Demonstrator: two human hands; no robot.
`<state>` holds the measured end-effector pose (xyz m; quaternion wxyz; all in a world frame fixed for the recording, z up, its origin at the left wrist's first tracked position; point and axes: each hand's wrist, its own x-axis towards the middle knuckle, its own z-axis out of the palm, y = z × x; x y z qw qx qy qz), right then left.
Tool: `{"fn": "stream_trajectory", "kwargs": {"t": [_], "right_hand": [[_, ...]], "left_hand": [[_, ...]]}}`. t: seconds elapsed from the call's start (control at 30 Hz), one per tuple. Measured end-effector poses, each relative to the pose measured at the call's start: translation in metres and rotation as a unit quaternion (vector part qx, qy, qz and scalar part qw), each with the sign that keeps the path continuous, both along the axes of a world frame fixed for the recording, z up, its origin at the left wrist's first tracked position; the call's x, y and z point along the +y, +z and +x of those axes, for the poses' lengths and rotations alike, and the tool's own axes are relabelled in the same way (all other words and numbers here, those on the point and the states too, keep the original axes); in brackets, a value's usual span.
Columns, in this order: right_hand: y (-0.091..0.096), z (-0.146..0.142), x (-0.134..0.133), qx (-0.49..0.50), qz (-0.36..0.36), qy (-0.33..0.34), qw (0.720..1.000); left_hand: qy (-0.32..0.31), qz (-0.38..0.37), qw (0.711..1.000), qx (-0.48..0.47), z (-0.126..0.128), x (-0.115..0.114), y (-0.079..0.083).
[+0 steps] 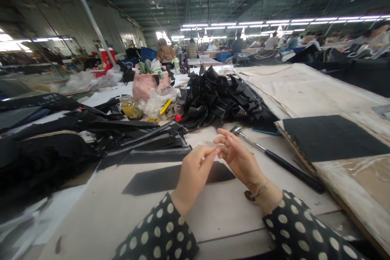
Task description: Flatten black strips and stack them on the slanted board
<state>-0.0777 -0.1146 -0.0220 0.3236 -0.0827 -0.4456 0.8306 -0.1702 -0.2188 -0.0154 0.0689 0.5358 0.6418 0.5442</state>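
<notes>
Above a flat black strip of material, my two hands meet at the fingertips. The thumb and forefinger of my left hand are pressed together; whatever sits between them is too small or hidden to make out. My right hand touches those fingertips, its other fingers stretched out and apart. The black strip lies on the pale table, partly covered from view by my left hand. Just right of my right hand rests a hammer with a black handle and a metal head.
A heap of black pieces lies ahead, with stacked black strips to the left. Behind them are a pink bag, a glass jar and a yellow tool. At right, a black sheet lies on a raised board.
</notes>
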Motion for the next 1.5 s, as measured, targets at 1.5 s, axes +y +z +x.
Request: {"fn": "stream_trajectory", "kwargs": {"t": [1.5], "right_hand": [[-0.021,0.019,-0.005,-0.338,0.700,0.067,0.625]], "left_hand": [[0.163,-0.418,0.889,0.087,-0.119,-0.110,-0.025]]}}
